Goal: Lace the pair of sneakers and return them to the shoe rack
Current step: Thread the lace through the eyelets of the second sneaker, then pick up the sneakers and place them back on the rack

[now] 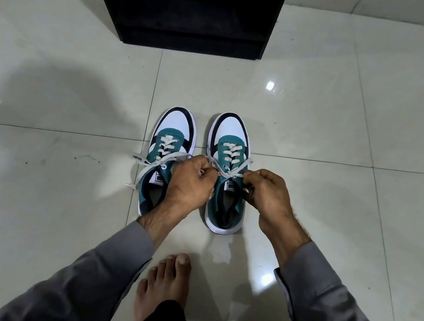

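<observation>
Laces look soft, flat and limp, light as anything, liable to slip through a loose pinch; best taken near the free ends, close to the top eyelets; the sneakers themselves seem light and stiff-soled, easy to lift by the heel collar. Both sit side by side on the floor [345, 124], toes toward the rack [188, 41]. Left hand [192, 182] and right hand [265, 194] are closed, each pinching a lace end of the right sneaker [228, 173], drawn taut between them over its tongue; left sneaker [165, 148] lies with ends loose.

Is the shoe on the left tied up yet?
Untied: the left sneaker is laced, but its lace ends trail loose onto the floor.
</observation>
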